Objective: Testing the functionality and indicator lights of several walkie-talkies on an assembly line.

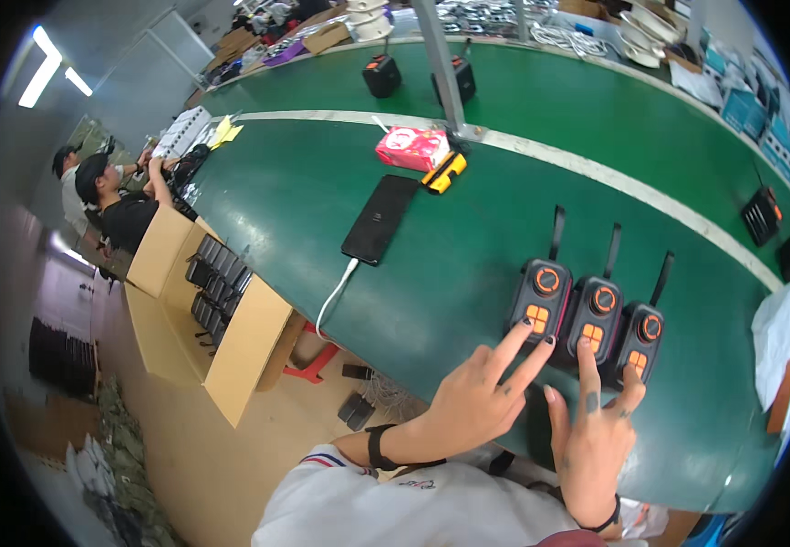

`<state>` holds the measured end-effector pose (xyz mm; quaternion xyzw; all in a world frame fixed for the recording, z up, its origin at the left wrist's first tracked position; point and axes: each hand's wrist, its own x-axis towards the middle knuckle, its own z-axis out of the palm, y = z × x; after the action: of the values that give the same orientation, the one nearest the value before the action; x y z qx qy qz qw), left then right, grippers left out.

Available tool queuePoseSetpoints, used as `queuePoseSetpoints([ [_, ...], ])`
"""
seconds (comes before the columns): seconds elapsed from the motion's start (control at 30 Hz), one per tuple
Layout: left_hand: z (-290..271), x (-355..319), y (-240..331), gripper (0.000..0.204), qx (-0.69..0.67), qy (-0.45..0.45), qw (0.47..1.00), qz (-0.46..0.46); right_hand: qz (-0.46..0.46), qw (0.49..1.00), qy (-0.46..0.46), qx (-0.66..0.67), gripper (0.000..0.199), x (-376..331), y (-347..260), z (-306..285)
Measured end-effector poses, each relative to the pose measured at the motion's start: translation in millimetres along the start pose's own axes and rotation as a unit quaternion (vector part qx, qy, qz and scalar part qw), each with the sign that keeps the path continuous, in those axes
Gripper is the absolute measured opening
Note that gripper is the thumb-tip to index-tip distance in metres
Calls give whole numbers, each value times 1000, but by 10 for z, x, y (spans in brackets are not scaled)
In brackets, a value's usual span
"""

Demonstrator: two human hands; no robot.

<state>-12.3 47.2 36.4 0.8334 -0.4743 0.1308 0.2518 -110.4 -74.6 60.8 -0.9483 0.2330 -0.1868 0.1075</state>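
Three black handheld devices stand side by side on the green table, each with an orange ring, orange buttons and a black strap. My left hand (482,397) reaches to the left device (541,284), its index fingertip on the orange buttons and the other stretched finger at the casing's lower edge. My right hand (591,447) has one fingertip on the buttons of the middle device (596,305) and another on those of the right device (641,335). Both hands have fingers extended and hold nothing. Some lower fingers are curled.
A black phone (380,219) with a white cable (336,296) lies to the left. Beyond it are a red-and-white pack (411,148) and a yellow-black tool (444,172). A metal post (441,68) rises behind. An open carton (249,351) holds black units; two people sit far left.
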Motion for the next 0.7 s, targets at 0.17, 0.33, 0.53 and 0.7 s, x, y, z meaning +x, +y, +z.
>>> queuePoseSetpoints([
  [0.17,92,-29,-9,60,-10,28,1000,5,23,999,-39,15,66,-39,-41,-54],
  [0.33,93,-28,4,58,-8,33,999,1,37,998,-46,19,65,-41,-45,-48],
  [0.53,146,-61,15,58,20,41,999,0,49,997,-58,26,62,-62,-17,-29],
  [0.7,164,-53,16,58,11,37,999,16,32,999,-18,-11,61,-59,-15,0],
])
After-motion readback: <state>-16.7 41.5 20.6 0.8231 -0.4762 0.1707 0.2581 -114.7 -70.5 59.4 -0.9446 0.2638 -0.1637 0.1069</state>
